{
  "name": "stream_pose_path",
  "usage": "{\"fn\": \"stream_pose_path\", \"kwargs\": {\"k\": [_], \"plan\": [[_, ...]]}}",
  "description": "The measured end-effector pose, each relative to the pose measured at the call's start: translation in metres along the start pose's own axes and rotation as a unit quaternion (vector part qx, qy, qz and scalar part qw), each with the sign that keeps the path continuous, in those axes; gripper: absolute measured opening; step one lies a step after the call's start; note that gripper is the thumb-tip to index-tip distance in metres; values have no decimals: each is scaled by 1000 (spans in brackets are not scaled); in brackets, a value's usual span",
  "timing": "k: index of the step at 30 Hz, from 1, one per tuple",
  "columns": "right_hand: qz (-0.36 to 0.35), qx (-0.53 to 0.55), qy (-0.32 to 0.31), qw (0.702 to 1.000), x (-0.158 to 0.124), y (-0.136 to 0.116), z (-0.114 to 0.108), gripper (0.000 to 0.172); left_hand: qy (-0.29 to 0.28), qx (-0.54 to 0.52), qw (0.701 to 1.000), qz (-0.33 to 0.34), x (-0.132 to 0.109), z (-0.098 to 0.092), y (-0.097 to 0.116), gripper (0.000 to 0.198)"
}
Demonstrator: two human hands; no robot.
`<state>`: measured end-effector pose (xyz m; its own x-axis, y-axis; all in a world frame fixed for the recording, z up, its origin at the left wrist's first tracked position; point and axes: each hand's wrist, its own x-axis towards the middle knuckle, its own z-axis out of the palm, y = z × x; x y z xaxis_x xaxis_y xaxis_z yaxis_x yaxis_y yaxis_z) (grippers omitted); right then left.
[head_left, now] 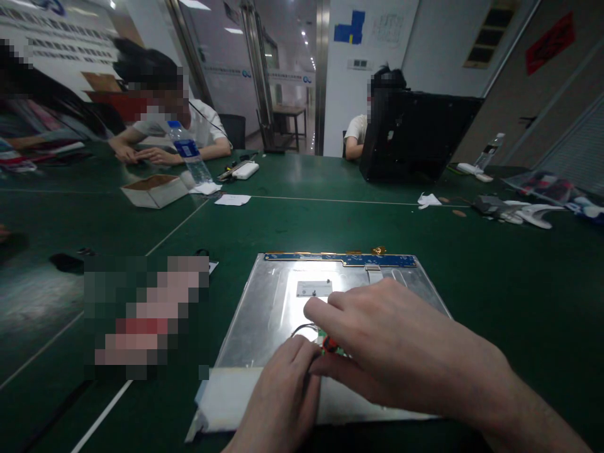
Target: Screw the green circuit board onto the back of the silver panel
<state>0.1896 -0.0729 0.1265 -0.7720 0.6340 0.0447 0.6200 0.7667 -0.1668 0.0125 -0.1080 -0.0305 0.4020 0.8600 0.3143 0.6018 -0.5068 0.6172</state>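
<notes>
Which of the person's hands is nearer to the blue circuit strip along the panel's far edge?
Right. The right hand reaches furthest toward the blue circuit strip; the left hand sits at the panel's near edge.

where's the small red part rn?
Head view, bottom centre: the red part sits on the metal panel, pinched between left hand and right hand.

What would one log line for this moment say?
left hand: on red-and-black wire | right hand: pinching red connector | under: metal-backed display panel | surface: green table
</notes>
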Motion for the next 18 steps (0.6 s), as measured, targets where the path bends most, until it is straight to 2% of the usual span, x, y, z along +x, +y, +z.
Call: {"fn": "stream_pose_path", "kwargs": {"k": [10,18], "plan": [[4,-17,8,1000,0,0,1,7,-1,7,1000,1,3,-3,4,17],[-7,1,5,1000,0,-1,-1,9,-7,6,1000,-14,1,-3,4,18]]}}
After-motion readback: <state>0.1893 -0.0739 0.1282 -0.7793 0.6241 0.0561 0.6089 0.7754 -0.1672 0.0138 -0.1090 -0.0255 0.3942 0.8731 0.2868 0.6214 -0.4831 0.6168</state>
